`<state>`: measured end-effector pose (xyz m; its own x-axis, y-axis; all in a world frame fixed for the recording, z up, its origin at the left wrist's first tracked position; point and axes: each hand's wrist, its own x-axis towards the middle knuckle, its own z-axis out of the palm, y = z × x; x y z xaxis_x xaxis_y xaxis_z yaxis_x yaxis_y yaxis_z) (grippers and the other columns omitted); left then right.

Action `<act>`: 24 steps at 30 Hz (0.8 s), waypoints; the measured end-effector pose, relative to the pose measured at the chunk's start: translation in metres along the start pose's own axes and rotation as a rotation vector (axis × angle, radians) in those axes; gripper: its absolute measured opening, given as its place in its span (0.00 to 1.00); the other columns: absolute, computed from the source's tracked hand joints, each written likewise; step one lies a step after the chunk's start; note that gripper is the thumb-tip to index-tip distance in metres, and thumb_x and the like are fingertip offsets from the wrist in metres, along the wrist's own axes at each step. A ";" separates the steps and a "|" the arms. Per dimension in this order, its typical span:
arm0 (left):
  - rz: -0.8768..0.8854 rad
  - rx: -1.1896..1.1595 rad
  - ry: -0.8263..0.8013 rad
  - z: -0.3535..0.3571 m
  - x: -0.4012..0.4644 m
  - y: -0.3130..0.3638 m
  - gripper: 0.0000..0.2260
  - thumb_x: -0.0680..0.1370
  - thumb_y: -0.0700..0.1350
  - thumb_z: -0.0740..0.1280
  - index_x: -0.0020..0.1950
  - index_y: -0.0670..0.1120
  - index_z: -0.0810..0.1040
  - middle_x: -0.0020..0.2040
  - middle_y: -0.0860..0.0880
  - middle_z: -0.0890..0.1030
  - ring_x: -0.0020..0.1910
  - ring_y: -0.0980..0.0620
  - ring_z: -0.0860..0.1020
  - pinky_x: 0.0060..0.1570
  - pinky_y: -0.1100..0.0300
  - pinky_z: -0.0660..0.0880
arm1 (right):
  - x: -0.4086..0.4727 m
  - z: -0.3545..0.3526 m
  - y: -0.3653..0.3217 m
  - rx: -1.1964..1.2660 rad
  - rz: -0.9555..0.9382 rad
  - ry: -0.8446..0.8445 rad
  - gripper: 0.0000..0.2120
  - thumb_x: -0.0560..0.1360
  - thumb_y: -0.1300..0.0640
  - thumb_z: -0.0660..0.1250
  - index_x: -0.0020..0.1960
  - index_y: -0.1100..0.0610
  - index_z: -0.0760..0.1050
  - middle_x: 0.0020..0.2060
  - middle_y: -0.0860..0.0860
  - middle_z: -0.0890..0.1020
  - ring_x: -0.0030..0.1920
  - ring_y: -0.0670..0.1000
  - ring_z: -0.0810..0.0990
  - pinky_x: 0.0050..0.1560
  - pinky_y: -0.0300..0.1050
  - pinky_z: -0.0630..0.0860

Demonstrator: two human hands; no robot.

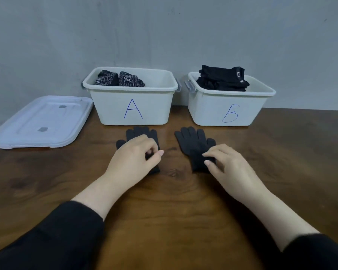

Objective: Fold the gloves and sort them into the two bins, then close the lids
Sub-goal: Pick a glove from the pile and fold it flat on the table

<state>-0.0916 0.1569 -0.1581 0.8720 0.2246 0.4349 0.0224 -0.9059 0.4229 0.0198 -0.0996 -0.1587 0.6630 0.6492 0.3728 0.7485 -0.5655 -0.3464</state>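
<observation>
- Head view shows two dark gloves lying flat on the counter at the centre of the frame, fingers toward the bins: the left glove and the right glove, a little apart.
- The left hand lies over the left glove with fingers curled, thumb and forefinger pinching its inner edge.
- The right hand rests on the cuff end of the right glove, fingers bent and pinching the fabric there.
- Both hands thus hold cloth; neither is spread wide.
- Bin A stands just behind the left glove, holding patterned folded gloves at its left side.
- Bin B stands behind the right glove, with a stack of black gloves rising above its rim.
- Both bins are open; the lids lie at the left of the frame, seemingly stacked, though I cannot tell for certain.
- As I judge it, the step in hand is pairing or folding this last pair.
- The next move likely calls for laying one glove on the other, folding them, and choosing a bin by type; which bin suits these plain gloves I cannot tell.
</observation>
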 end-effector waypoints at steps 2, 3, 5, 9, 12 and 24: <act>-0.011 0.012 -0.084 -0.007 -0.003 -0.012 0.09 0.77 0.59 0.65 0.43 0.56 0.76 0.42 0.57 0.74 0.42 0.59 0.72 0.43 0.59 0.73 | 0.001 0.013 0.002 0.006 -0.013 -0.068 0.09 0.80 0.51 0.66 0.57 0.50 0.82 0.53 0.40 0.79 0.55 0.45 0.77 0.58 0.53 0.76; -0.012 0.022 -0.141 -0.010 -0.005 -0.017 0.09 0.76 0.60 0.67 0.45 0.57 0.77 0.44 0.58 0.74 0.44 0.59 0.73 0.47 0.58 0.73 | 0.000 0.018 0.002 -0.005 -0.024 -0.073 0.08 0.80 0.50 0.67 0.56 0.49 0.83 0.52 0.40 0.78 0.54 0.44 0.76 0.58 0.53 0.75; -0.015 0.067 -0.271 -0.016 -0.008 -0.026 0.12 0.74 0.64 0.68 0.52 0.58 0.78 0.49 0.59 0.75 0.49 0.59 0.72 0.55 0.57 0.71 | -0.003 0.022 -0.002 -0.016 -0.035 -0.061 0.08 0.80 0.49 0.66 0.54 0.48 0.83 0.50 0.39 0.78 0.52 0.43 0.74 0.57 0.52 0.73; 0.000 0.114 -0.389 -0.017 -0.010 -0.028 0.18 0.75 0.66 0.68 0.61 0.60 0.78 0.57 0.62 0.72 0.57 0.59 0.68 0.63 0.56 0.64 | -0.006 0.022 -0.008 -0.040 -0.050 -0.059 0.10 0.80 0.46 0.63 0.53 0.46 0.83 0.49 0.39 0.77 0.51 0.43 0.73 0.56 0.48 0.70; 0.034 0.145 -0.392 -0.018 -0.008 -0.025 0.17 0.77 0.63 0.66 0.63 0.60 0.79 0.57 0.62 0.72 0.57 0.59 0.68 0.62 0.57 0.63 | -0.006 0.022 -0.009 -0.034 -0.046 -0.059 0.11 0.80 0.46 0.62 0.51 0.45 0.82 0.48 0.39 0.76 0.50 0.43 0.73 0.55 0.48 0.70; -0.323 -0.508 0.134 -0.016 0.027 0.046 0.07 0.81 0.50 0.66 0.45 0.52 0.82 0.38 0.55 0.83 0.39 0.58 0.80 0.37 0.66 0.73 | 0.011 -0.004 -0.044 0.655 0.352 0.147 0.12 0.83 0.48 0.62 0.63 0.46 0.79 0.53 0.39 0.83 0.56 0.37 0.80 0.58 0.38 0.78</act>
<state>-0.0748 0.1271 -0.1146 0.7900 0.5322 0.3045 0.0104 -0.5081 0.8612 -0.0061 -0.0693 -0.1360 0.8907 0.3854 0.2410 0.3615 -0.2794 -0.8895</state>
